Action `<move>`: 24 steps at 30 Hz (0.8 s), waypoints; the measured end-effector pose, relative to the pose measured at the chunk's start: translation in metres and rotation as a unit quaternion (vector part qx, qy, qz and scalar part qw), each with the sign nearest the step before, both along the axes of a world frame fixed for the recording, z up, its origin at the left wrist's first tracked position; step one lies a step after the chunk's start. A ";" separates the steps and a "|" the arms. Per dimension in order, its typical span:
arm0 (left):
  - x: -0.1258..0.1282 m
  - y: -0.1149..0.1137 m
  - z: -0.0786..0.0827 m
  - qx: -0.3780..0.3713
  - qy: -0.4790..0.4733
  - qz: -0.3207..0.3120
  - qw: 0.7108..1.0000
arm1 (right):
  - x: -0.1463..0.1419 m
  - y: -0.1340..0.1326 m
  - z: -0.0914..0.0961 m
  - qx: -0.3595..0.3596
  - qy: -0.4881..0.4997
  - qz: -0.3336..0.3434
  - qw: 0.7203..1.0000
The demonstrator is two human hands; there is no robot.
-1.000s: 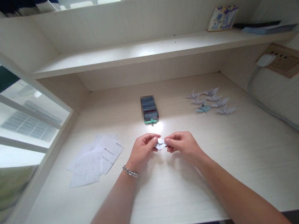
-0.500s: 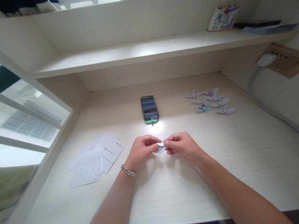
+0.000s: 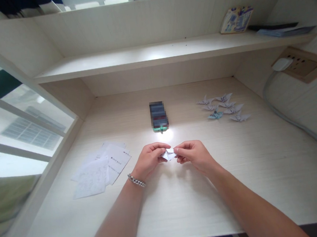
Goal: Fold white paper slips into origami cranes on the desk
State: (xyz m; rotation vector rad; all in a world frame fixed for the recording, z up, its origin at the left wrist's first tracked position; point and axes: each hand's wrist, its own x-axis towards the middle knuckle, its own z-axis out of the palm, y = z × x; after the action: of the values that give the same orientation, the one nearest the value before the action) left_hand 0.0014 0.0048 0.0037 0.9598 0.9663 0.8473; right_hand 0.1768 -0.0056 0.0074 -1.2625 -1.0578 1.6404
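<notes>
Between my two hands is a small folded piece of white paper (image 3: 169, 155), raised a little over the desk. My left hand (image 3: 151, 157), with a chain bracelet (image 3: 136, 180) at its wrist, pinches the paper's left side between thumb and fingers. On the right side, the thumb and fingertips of my right hand (image 3: 193, 153) grip the other edge. Fingers cover parts of the folds. Several folded paper cranes (image 3: 232, 109), one of them bluish (image 3: 215, 115), lie together at the back right of the desk.
A phone (image 3: 158, 115) lies beyond my hands. Loose paper sheets (image 3: 96, 174) overlap at the left. A shelf (image 3: 129, 57) spans the back, with a small box (image 3: 237, 19) on it. A cable (image 3: 289, 120) runs down the right wall from a socket (image 3: 307, 63).
The folded paper has tilted and shows more of its white face. My left thumb has drawn back slightly, while both hands stay almost in place.
</notes>
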 end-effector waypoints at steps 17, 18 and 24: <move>0.006 -0.006 0.004 0.114 0.113 -0.006 0.987 | -0.002 0.001 -0.009 0.037 -0.048 0.036 0.997; 0.006 -0.007 0.005 0.114 0.109 -0.009 0.987 | -0.002 0.001 -0.009 0.044 -0.051 0.037 0.997; 0.006 -0.008 0.009 0.113 0.094 -0.010 0.989 | -0.001 0.002 -0.013 0.063 -0.039 0.000 0.997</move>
State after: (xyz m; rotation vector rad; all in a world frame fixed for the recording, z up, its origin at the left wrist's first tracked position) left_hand 0.0077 -0.0037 0.0126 1.2593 1.0335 0.8729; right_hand 0.1754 -0.0032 -0.0059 -1.2506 -1.1909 1.5103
